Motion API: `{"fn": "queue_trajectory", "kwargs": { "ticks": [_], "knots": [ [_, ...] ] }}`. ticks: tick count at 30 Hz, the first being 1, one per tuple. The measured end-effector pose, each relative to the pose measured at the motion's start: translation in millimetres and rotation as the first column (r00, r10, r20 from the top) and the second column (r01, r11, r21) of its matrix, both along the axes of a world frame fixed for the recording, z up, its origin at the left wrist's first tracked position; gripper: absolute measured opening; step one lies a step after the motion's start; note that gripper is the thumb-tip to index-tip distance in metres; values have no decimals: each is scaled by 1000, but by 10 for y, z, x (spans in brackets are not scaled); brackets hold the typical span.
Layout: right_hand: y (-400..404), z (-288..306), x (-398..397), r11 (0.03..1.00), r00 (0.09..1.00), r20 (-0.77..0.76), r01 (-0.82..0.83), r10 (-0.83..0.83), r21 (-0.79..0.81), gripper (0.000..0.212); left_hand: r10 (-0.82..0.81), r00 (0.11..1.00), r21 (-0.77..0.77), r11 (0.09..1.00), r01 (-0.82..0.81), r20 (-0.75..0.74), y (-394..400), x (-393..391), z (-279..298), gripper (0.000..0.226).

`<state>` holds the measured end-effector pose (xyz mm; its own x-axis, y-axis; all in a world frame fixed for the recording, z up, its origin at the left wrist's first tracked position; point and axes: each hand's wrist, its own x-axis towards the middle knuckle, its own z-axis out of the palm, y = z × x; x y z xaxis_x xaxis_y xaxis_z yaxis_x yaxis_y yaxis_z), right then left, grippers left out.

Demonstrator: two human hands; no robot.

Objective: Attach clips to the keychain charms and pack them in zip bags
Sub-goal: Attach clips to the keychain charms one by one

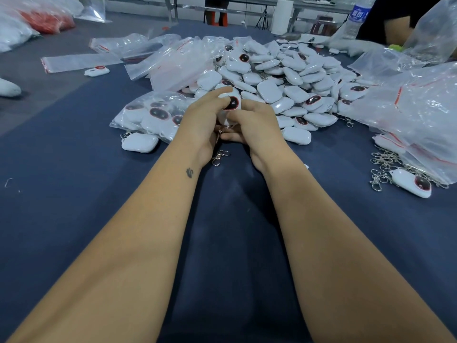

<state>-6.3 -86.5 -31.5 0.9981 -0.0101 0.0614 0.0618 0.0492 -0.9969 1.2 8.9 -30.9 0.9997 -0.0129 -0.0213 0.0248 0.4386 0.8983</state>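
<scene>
Both hands meet at the table's middle around one white keychain charm [231,103] with a dark red-rimmed oval on its face. My left hand [204,122] grips the charm from the left, thumb near its top. My right hand [257,125] pinches its lower end, where a small ring and metal clip [219,133] hang between the palms. Another silver clip [218,156] lies on the cloth just below my hands. A big heap of white charms [284,78] lies right behind them.
A filled zip bag of charms [150,117] lies left of my hands, a loose charm [139,142] in front of it. Empty zip bags [81,61] lie at the back left. At right are more bags [418,115], loose clips [382,167] and a charm [411,185]. Another person's arm [398,28] is at the far right.
</scene>
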Motion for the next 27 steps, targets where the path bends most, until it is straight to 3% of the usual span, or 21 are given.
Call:
{"fn": "queue_trajectory", "kwargs": {
  "ticks": [6, 17, 24, 27],
  "knots": [
    [-8, -11, 14, 999, 1000, 13, 1, 0, -37, 19, -10, 999, -51, 999, 8, -50, -25, -15, 23, 17],
    [-9, -16, 11, 996, 1000, 3, -14, 15, -82, 20, -53, 997, -4, 999, 53, -54, -8, 29, -14, 16],
    [5, 59, -2, 998, 997, -78, 3, 2, 64, 10, -33, 999, 1, 999, 33, 23, -12, 35, -30, 29],
    [15, 59, -1, 993, 996, -91, 22, -11, 120, 16, -19, 999, 5, 1000, 19, 29, -15, 37, -37, 26]
  ]
}}
